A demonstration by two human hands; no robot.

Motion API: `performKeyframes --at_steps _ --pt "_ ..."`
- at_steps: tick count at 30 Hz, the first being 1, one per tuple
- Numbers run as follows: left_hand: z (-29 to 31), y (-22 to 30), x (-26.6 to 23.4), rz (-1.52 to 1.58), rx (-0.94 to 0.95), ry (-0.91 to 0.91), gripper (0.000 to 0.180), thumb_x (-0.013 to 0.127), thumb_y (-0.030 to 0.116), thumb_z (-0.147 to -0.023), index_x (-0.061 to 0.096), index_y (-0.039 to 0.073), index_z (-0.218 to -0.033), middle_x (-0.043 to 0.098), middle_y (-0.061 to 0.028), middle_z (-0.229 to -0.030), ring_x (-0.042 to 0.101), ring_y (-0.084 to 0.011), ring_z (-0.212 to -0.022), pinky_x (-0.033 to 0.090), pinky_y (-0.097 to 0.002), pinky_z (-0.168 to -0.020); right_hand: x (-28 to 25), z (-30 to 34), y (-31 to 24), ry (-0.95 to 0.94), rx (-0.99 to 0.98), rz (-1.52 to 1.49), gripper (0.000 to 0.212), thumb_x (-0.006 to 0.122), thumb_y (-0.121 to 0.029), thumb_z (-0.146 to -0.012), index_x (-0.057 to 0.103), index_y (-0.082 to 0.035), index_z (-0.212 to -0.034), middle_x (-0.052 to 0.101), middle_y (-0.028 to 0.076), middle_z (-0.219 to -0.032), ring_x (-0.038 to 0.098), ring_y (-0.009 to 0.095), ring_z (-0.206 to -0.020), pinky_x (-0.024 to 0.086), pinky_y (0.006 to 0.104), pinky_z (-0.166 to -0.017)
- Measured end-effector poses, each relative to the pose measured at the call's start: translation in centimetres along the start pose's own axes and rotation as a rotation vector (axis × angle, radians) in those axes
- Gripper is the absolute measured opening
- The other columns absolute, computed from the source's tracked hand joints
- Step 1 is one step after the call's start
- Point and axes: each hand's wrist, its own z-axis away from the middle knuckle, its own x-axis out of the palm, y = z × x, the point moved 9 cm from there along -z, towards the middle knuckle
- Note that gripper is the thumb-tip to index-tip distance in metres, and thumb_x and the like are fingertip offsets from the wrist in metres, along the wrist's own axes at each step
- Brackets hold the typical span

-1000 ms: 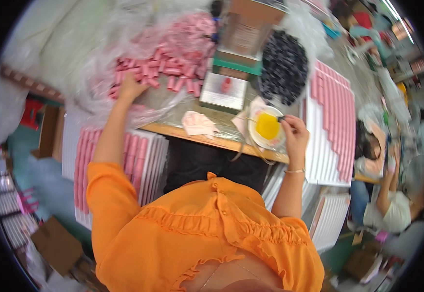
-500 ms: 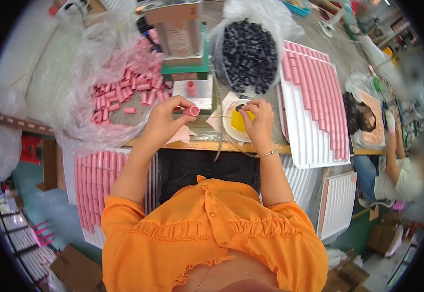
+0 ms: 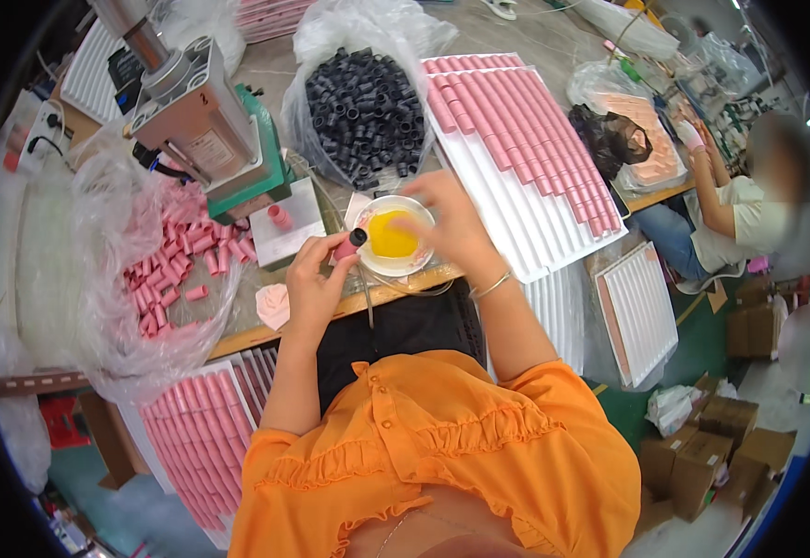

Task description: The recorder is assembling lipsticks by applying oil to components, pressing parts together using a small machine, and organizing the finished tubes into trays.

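Observation:
My left hand (image 3: 314, 284) is closed around a short pink tube (image 3: 344, 247), held tilted over the table edge, with a black ring (image 3: 358, 236) seated in its upper end. Just right of it, a white bowl (image 3: 394, 270) holds yellow liquid (image 3: 388, 234). My right hand (image 3: 456, 223) hovers over the bowl's right side, blurred, thumb and fingers apart with nothing visible between them. Another pink tube (image 3: 279, 217) stands upright on the white plate (image 3: 298, 237) of a press with a green base (image 3: 254, 163).
Loose pink tubes (image 3: 171, 270) lie in clear plastic at left. Behind the bowl is a bag of black rings (image 3: 363, 112). A ribbed white tray (image 3: 493, 219) with rows of pink tubes lies at right, and a person (image 3: 749, 205) sits beyond. A pinkish cloth (image 3: 273, 305) rests near the edge.
The black ring, earlier in my right hand at the bowl, now sits in the tube in my left hand. My right hand has drawn away and opened. The view has turned rightward.

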Motion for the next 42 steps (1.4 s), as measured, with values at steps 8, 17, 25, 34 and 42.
performKeyframes --at_steps 8,17,25,34,42 --pt "1.4 -5.0 0.9 0.437 -0.305 -0.097 0.030 0.069 -0.001 -0.084 0.061 -0.002 -0.114 0.066 -0.0053 -0.097 0.062 -0.0082 -0.084 0.049 -0.0184 -0.068 -12.1 -2.7 14.0 0.094 0.591 1.061 0.037 0.078 -0.039 -0.075 0.066 -0.007 -0.091 0.064 0.015 -0.098 0.063 0.031 -0.089 0.050 0.0430 -0.073" --pt "1.0 -4.4 -2.2 0.441 -0.340 -0.020 0.026 0.067 0.002 -0.087 0.063 -0.003 -0.113 0.067 -0.0051 -0.100 0.062 -0.0080 -0.086 0.050 -0.0216 -0.073 -0.9 -0.4 0.3 -0.108 0.171 0.124 0.025 0.079 -0.026 -0.077 0.065 -0.010 -0.090 0.070 0.005 -0.082 0.066 0.022 -0.074 0.044 0.0432 -0.076" --pt "1.7 -2.5 -3.4 0.077 -0.328 -0.219 0.028 0.076 0.003 -0.079 0.067 -0.001 -0.105 0.065 -0.0009 -0.094 0.055 -0.0036 -0.065 0.045 -0.0187 -0.060 8.8 1.6 -7.6 -0.319 -0.463 0.366 0.050 0.080 -0.019 -0.068 0.063 -0.014 -0.114 0.067 -0.002 -0.090 0.058 0.020 -0.084 0.036 0.0391 -0.080" --pt "-2.5 -8.5 -7.6 -0.360 -0.117 0.217 0.055 0.078 0.010 -0.074 0.052 0.000 -0.122 0.064 -0.0123 -0.100 0.062 -0.0270 -0.101 0.049 -0.0401 -0.084 14.5 -2.4 -1.1 -0.210 -0.114 0.170 0.031 0.080 -0.025 -0.070 0.066 -0.013 -0.093 0.065 0.005 -0.085 0.058 0.028 -0.087 0.036 0.0419 -0.078" --pt "1.1 -11.9 -11.8 0.095 -0.387 0.077 0.038 0.064 0.011 -0.090 0.051 0.001 -0.124 0.064 -0.0083 -0.110 0.062 -0.0151 -0.098 0.049 -0.0297 -0.083 20.2 -4.8 -1.5 -0.326 -0.091 0.370 0.042 0.083 -0.031 -0.066 0.067 -0.011 -0.099 0.062 0.007 -0.095 0.053 0.027 -0.096 0.036 0.0427 -0.080"
